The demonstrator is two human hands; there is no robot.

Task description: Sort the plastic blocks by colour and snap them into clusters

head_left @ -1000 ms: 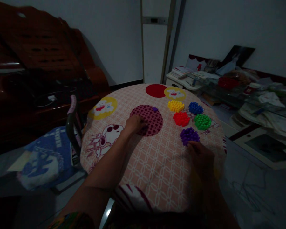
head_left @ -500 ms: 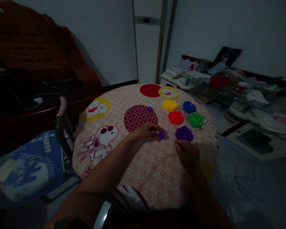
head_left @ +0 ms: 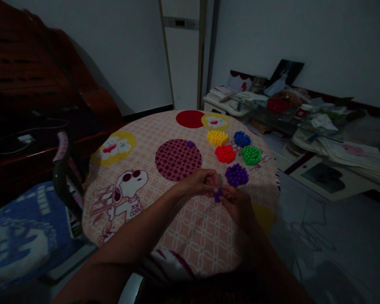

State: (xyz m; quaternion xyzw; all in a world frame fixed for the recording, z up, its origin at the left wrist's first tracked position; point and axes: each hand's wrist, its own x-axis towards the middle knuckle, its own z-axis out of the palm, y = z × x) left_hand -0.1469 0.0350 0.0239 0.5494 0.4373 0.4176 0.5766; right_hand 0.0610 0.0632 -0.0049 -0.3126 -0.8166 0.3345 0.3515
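Over the near right part of the table, my left hand [head_left: 204, 182] pinches a small flat purple piece [head_left: 217, 196]. My right hand [head_left: 237, 203] meets it there, thumb and fingertips pressed together at the piece's right edge; whatever lies between them is too small and dark to make out. Just beyond the fingers sits a cluster of purple round-headed pieces [head_left: 237, 174]. Behind it are similar red [head_left: 225, 153], green [head_left: 251, 155], yellow [head_left: 217, 137] and blue [head_left: 242, 138] clusters. Another small purple piece [head_left: 190, 144] lies on the dark checked circle of the cloth.
A patterned cloth covers the round table [head_left: 190, 228]. To the left stand a chair [head_left: 63, 169] with a blue cover and a dark wooden bench [head_left: 25, 63]. A cluttered glass-topped cabinet [head_left: 291, 114] runs along the right wall. Cables [head_left: 310, 232] lie on the floor at right.
My left hand picked up a purple piece from the checked circle and brought it rightward. My right hand left the purple cluster and came to meet it. The view swung right.
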